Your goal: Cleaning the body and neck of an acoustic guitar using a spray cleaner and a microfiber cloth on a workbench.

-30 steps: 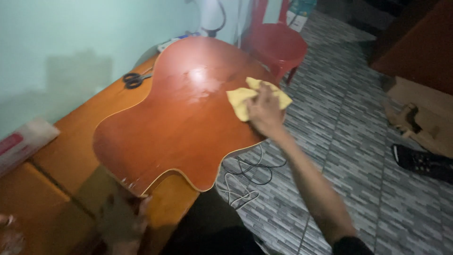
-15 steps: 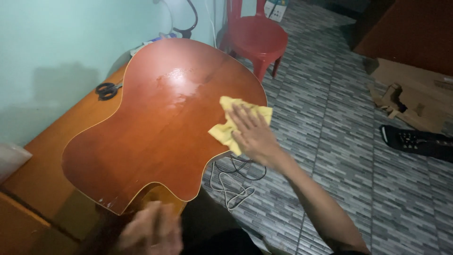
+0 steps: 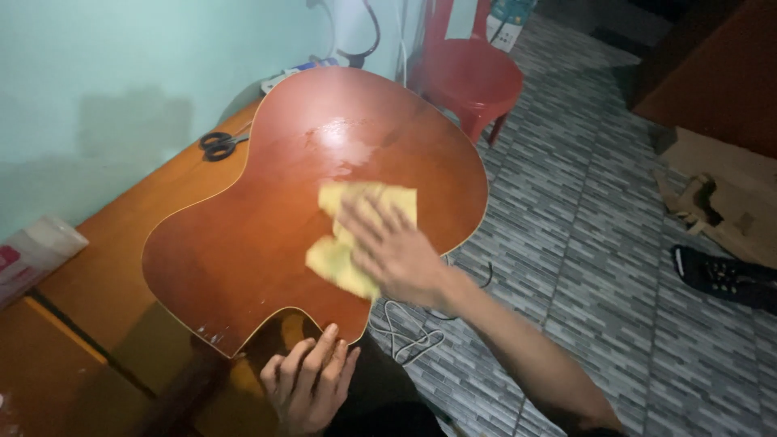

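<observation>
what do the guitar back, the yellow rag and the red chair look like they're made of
Reddish-brown guitar back: seemingly wood under glossy lacquer, given the bright glare patch and pale edge binding. Yellow rag under the right hand: soft cloth, since it folds and crumples. Red chair: probably moulded plastic, uniform and smooth.
</observation>
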